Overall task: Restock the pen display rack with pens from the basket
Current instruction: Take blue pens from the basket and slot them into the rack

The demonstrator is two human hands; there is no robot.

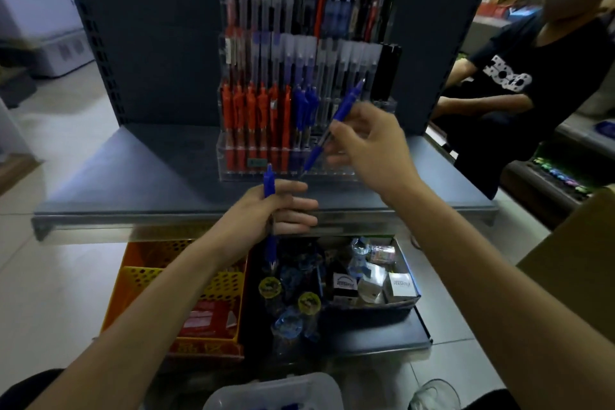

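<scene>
Each hand (362,143) (266,210) grips blue pen (336,123) before rack (306,103).

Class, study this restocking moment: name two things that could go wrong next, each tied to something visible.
The right hand holds a tilted pen by the rack; it may miss a slot or knock the blue pens. The left hand grips an upright pen over the cluttered lower shelf; if dropped, it could vanish there.

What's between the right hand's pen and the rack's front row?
Nothing visible. The right hand holds its blue pen tilted, tip down, right at the front row of the rack. The left hand, gripping a second pen, sits lower, off that path.
</scene>
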